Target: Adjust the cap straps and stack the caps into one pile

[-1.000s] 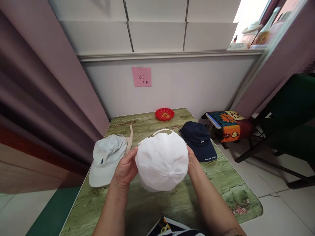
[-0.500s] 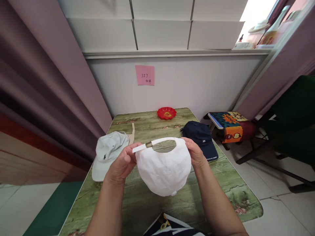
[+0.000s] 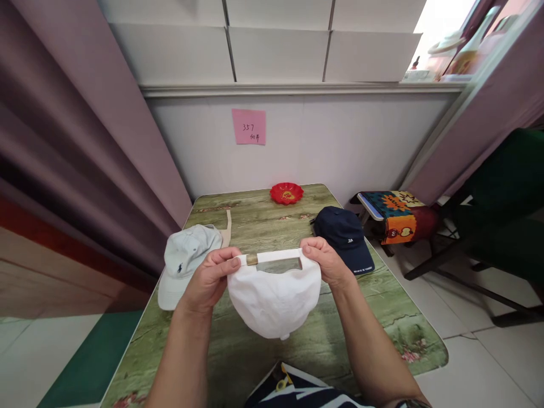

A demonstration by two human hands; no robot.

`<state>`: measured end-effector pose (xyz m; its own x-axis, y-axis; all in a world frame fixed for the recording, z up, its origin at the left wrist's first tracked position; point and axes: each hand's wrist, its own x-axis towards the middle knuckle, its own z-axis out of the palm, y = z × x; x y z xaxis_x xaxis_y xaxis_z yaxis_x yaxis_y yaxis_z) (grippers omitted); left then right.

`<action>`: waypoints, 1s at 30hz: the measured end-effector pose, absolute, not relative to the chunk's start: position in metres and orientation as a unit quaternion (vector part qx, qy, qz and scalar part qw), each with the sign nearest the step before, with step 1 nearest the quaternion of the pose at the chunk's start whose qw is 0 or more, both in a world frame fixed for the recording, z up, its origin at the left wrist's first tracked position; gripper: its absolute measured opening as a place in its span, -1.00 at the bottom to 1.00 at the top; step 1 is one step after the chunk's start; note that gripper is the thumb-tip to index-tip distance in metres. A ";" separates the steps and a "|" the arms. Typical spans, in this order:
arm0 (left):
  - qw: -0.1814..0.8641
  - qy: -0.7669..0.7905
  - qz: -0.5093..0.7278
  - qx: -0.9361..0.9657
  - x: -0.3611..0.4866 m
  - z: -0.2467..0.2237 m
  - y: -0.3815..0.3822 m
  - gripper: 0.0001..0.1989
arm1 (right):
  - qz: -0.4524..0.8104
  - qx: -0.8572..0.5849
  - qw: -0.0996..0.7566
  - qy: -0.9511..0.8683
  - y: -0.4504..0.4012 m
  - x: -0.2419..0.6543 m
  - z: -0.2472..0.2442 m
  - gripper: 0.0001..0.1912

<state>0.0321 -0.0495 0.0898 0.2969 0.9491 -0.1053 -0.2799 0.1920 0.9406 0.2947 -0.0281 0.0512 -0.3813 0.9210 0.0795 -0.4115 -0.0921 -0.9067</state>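
Note:
A white baseball cap (image 3: 276, 300) is held up over the table, its back opening and strap facing up. My left hand (image 3: 212, 279) pinches the strap end beside the brass buckle (image 3: 252, 259). On the other side, my right hand (image 3: 326, 262) grips the cap's edge where the strap (image 3: 278, 255) meets it. The strap is stretched straight between both hands. To the left lies a pale grey cap (image 3: 189, 258) with a small dark logo, partly behind my left hand. A navy cap (image 3: 342, 232) with white lettering on its brim rests beyond my right hand.
A red scalloped dish (image 3: 287, 193) sits at the far end of the green wood-patterned table (image 3: 250, 221). A beige strap-like piece (image 3: 228, 229) lies by the grey cap. A stool with a patterned cloth (image 3: 397, 218) and a dark chair (image 3: 497, 226) stand to the right.
The strap has gone from curved to pulled straight. My left fingers have closed over the strap end by the buckle, and the cap has shifted slightly left.

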 end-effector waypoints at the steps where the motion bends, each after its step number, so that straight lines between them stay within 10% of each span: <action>1: 0.671 0.377 0.451 0.451 0.031 0.089 -0.050 -0.68 | 0.688 -0.273 0.481 -0.471 -0.028 0.295 0.050 -0.51; 11: 0.623 0.401 0.319 0.591 0.038 0.107 -0.061 -0.68 | 0.672 -0.273 0.426 -0.541 -0.035 0.303 0.049 -0.56; 30: 0.712 0.337 0.482 0.385 0.037 0.101 -0.062 -0.72 | 0.736 -0.162 0.349 -0.556 -0.031 0.322 0.033 -0.45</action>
<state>0.0371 -0.0619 0.1013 0.3094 0.9447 -0.1090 -0.4267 0.2404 0.8719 0.3218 -0.0305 0.0331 -0.7036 0.6946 0.1502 -0.3343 -0.1369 -0.9325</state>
